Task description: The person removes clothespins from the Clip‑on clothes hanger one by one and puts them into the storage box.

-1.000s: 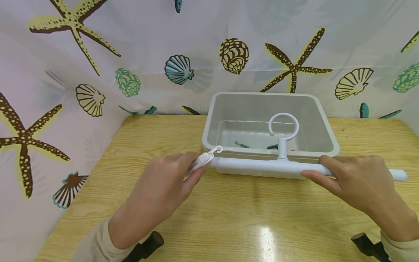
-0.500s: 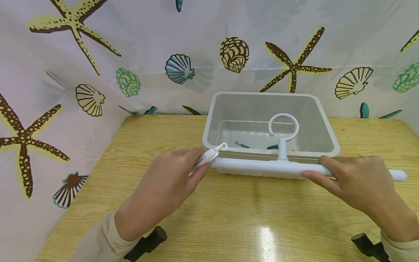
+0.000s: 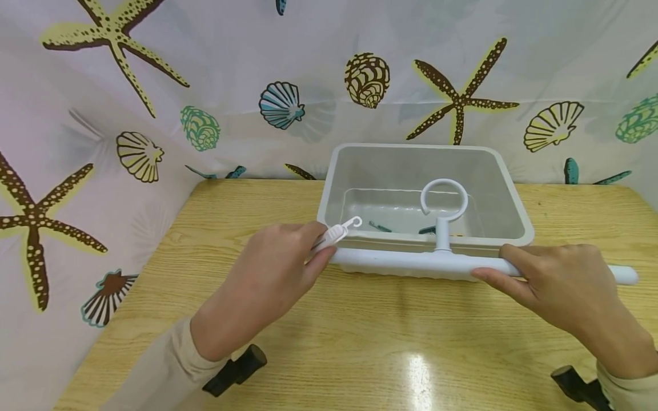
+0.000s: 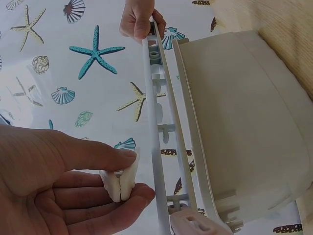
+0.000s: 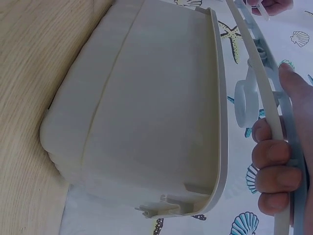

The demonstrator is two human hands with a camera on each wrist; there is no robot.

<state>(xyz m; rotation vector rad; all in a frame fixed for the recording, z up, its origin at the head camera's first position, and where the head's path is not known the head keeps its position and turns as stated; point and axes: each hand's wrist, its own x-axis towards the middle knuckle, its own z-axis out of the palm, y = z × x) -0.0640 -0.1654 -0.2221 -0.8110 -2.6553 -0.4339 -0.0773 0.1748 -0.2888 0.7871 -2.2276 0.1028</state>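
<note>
My left hand [image 3: 262, 277] pinches a white clothes peg [image 3: 336, 233] with a small hook at its tip, between thumb and fingers. In the left wrist view the peg [image 4: 121, 182] shows its two halves side by side, apart from the bar. My right hand [image 3: 570, 285] grips a white plastic hanger [image 3: 401, 260] by its long bar. The bar lies level across the front of the bin, and its open ring hook [image 3: 465, 200] stands up from the middle. Seen in the right wrist view, the fingers [image 5: 276, 178] curl round the hollow, ribbed bar. My left hand covers the bar's left end in the head view.
Behind the hanger a light grey bin [image 3: 421, 165] stands on the wooden table [image 3: 360, 342]. Small dark green pieces [image 3: 380, 227] lie in it. A curtain [image 3: 226, 63] printed with shells and starfish hangs at the back and left. Dark wrist mounts [image 3: 241, 368] sit under both wrists.
My left hand has moved right and slightly up with the peg, bringing it over the bar's left end in the head view. The right hand and hanger stay nearly still.
</note>
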